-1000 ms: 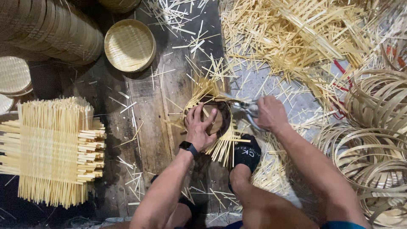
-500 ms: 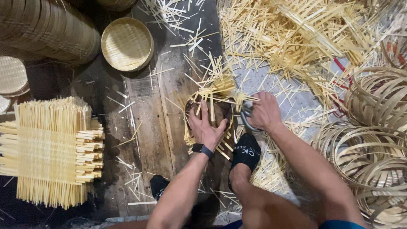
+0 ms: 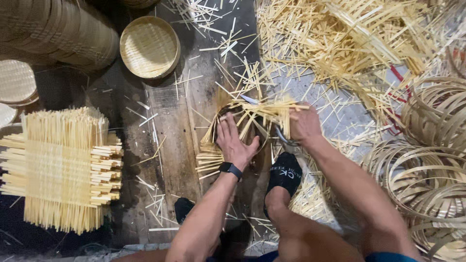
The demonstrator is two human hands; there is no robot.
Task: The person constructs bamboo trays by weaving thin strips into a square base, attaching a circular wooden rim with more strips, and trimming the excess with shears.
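Observation:
My left hand (image 3: pixel 235 144) lies flat with fingers spread on a small woven bamboo piece (image 3: pixel 219 132) set in a dark round frame on the plank floor. Loose strip ends (image 3: pixel 262 112) stick up and fan out from its rim. My right hand (image 3: pixel 304 124) is closed around the handles of metal shears, whose blade (image 3: pixel 250 100) shows among the strip ends on the far side. My foot in a black sock (image 3: pixel 284 173) rests just below the piece. A black watch sits on my left wrist.
A stack of square woven bamboo mats (image 3: pixel 63 165) lies at left. A round woven tray (image 3: pixel 149 46) and stacked baskets (image 3: pixel 58 34) are at the top left. Bamboo hoops (image 3: pixel 432 160) pile at right, loose strips (image 3: pixel 349 43) at the top right.
My left hand has gone from curled on the piece's middle to flat with fingers spread. The far strip ends now stand bunched toward my right hand, which has barely moved.

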